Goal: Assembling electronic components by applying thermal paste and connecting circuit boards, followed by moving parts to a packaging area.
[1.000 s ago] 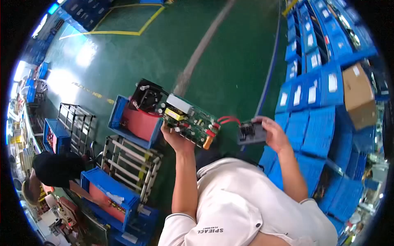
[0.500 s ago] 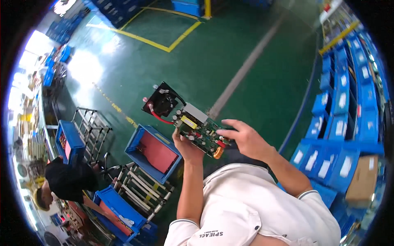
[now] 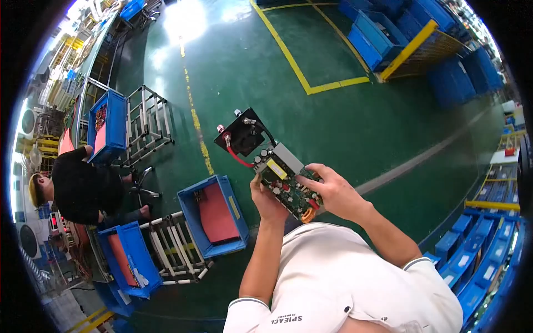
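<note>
A green circuit board (image 3: 296, 195), crowded with components, is held out in front of my white shirt. My left hand (image 3: 268, 204) grips it from the left and below, with fingers partly hidden under it. On the board's right edge, my right hand (image 3: 340, 193) pinches with thumb and finger. A grey metal heat sink (image 3: 288, 157) runs along the far side, and a copper-coloured coil (image 3: 308, 215) sits at the near end. Red cable (image 3: 239, 160) and black cable (image 3: 267, 135) join the board to a black panel (image 3: 239, 139) with two metal terminals, hanging beyond it.
Left of my arm, a blue bin (image 3: 242, 225) with pink lining stands beside a pipe rack (image 3: 176, 258). A co-worker in black (image 3: 89, 188) sits at the left bench among more blue bins. Blue bins line shelves (image 3: 480, 247) at right; a yellow barrier (image 3: 411, 50) stands far right.
My view has turned to the right, so the floor markings, bins and co-worker have shifted. The right hand's fingers, formerly stretched beside the board, now close on its right edge. My left hand keeps its grip.
</note>
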Tool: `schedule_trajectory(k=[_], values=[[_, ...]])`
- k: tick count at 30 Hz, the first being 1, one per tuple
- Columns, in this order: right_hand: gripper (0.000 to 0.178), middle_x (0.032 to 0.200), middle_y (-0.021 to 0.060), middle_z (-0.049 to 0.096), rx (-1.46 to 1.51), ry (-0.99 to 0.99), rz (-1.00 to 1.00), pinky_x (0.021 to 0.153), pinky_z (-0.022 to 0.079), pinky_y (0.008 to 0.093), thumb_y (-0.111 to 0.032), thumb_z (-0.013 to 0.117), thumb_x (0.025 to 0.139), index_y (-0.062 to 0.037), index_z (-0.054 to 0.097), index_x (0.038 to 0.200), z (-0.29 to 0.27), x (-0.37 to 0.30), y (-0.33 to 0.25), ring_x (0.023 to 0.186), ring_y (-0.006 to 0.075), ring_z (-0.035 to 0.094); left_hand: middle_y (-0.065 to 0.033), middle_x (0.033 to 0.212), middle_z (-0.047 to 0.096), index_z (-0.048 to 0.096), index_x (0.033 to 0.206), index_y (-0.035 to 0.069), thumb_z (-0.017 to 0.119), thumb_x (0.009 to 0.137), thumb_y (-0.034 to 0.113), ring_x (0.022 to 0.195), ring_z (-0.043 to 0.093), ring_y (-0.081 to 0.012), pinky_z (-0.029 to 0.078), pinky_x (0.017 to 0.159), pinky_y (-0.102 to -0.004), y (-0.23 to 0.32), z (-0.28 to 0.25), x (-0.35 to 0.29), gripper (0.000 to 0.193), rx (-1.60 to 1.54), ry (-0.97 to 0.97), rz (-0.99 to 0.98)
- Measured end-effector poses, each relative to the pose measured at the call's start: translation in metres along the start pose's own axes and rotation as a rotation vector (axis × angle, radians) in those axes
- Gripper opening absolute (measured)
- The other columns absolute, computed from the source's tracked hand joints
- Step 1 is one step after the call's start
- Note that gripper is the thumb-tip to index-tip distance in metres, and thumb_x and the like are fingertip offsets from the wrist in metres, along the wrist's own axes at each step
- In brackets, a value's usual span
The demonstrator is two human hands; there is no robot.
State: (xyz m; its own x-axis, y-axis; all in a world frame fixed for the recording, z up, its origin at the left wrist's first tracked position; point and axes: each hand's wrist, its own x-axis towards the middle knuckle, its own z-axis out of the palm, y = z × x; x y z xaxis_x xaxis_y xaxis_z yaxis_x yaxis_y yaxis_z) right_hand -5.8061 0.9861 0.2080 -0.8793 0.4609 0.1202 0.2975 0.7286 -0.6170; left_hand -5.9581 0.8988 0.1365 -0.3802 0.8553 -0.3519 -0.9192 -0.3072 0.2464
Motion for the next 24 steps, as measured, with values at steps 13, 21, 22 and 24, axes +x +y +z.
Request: schedule_trajectory(k=[13,21,22,24], values=[[0.057,0.123,0.0223,0.045,0.007,-0.283,-0.053,0.09,0.046,0.0415,-0.004,0.068,0.069,-0.0159,0.056,0.124,-0.067,0.304,0.172,0.106,0.0387,0.053,-0.0084,0.106,0.065,0.061,0.111,0.008,0.04,0.09,0.037,0.096,0.061,-0.0249,0.049,0.087,-0.041,0.066,0.076,0.297,0.041,0.011,0.225,0.177],[0.041,0.118,0.0214,0.053,0.181,-0.375,-0.214,0.087,0.049,0.0414,-0.006,0.062,0.078,-0.013,0.06,0.119,-0.112,0.54,0.271,0.102,0.0366,0.058,-0.0073,0.111,0.063,0.06,0.112,0.009,0.042,0.09,0.038,0.101,0.06,-0.0253,0.048,0.089,-0.0407,0.137,0.148,0.493,0.04,-0.081,0.359,0.37],[0.04,0.119,0.0174,0.053,0.238,-0.38,-0.146,0.086,0.051,0.0367,-0.002,0.064,0.078,-0.0072,0.058,0.117,-0.122,0.572,0.279,0.101,0.0334,0.059,-0.0071,0.109,0.064,0.06,0.112,0.009,0.042,0.09,0.039,0.099,0.06,-0.0248,0.049,0.087,-0.0402,0.146,0.154,0.518,0.041,-0.1,0.301,0.401],[0.043,0.119,0.0147,0.054,0.493,-0.414,0.017,0.085,0.051,0.0343,-0.006,0.067,0.081,-0.0054,0.054,0.121,-0.128,0.628,0.309,0.101,0.0255,0.061,-0.0067,0.106,0.065,0.061,0.11,0.009,0.044,0.089,0.04,0.095,0.061,-0.0235,0.049,0.084,-0.0382,0.164,0.152,0.568,0.041,-0.143,0.287,0.432]])
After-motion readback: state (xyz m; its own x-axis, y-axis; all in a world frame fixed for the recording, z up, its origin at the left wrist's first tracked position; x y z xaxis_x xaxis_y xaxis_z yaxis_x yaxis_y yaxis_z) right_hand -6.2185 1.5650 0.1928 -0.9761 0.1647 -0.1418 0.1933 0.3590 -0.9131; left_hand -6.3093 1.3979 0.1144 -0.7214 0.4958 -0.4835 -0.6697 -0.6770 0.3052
